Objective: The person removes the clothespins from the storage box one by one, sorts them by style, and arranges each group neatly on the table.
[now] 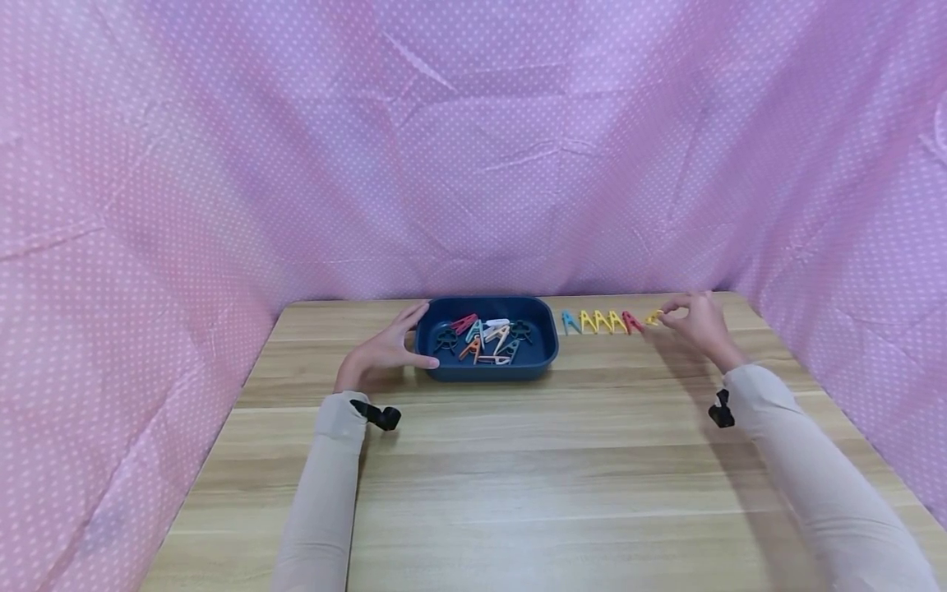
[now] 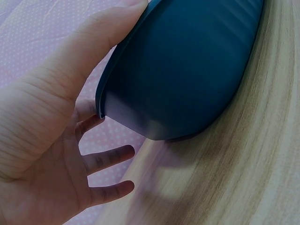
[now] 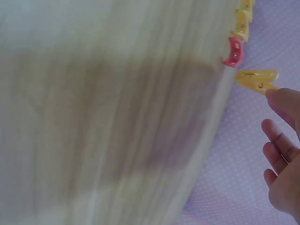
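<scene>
Behind the table (image 1: 459, 493) hangs a dotted curtain (image 1: 473, 164), and near the far edge stands a blue tub (image 1: 488, 374) of mixed clips (image 1: 466, 323). Right of it runs a row: a blue clip (image 1: 569, 321), three yellow ones (image 1: 598, 317) and a red clip (image 1: 630, 321). The left hand (image 1: 388, 344) grips the tub's left end, thumb on the rim, two fingers spread off it. The right hand (image 1: 699, 325) pinches a yellow clip (image 3: 262, 74) just beside the red clip, at the row's right end; whether it touches the wood I cannot tell. Its two legs part in a V, one leg at the fingertips. Between the sleeves (image 1: 318, 501), a broad stretch of wood reaches toward the near side.
</scene>
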Action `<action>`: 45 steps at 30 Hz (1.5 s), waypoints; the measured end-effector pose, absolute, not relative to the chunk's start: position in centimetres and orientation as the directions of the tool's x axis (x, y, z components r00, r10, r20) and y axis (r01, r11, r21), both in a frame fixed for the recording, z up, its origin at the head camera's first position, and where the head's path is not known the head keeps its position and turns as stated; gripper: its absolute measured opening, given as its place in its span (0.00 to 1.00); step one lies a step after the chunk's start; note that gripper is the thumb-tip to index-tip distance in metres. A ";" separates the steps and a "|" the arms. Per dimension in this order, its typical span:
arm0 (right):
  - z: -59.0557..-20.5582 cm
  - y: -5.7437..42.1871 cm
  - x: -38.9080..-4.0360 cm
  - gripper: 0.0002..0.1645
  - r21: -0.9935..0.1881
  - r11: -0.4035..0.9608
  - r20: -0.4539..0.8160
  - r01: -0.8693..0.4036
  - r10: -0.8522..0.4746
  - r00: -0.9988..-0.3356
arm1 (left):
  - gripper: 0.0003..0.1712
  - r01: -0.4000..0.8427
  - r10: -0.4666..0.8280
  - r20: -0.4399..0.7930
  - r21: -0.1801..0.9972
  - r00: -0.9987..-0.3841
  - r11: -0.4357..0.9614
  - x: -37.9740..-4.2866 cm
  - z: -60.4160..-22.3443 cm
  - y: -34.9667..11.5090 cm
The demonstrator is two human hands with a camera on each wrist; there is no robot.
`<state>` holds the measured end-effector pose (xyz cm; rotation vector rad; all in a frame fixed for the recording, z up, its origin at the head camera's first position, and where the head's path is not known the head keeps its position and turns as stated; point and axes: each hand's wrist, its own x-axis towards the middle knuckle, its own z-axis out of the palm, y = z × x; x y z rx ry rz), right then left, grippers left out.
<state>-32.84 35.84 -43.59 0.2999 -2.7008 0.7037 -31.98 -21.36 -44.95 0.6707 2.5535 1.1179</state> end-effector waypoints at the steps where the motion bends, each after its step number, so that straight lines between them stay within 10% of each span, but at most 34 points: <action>1: -43.7 35.8 -32.8 0.08 -0.439 0.855 0.366 -0.275 -0.109 -0.924 | 0.68 0.302 0.514 -0.063 0.745 -0.855 0.594 -32.0 -44.9 -21.4; 45: -46.5 36.0 -32.7 0.15 -0.312 0.945 0.276 -0.096 -0.006 -0.961 | 0.69 0.283 0.513 -0.088 0.749 -0.854 0.600 -32.0 -44.6 -21.4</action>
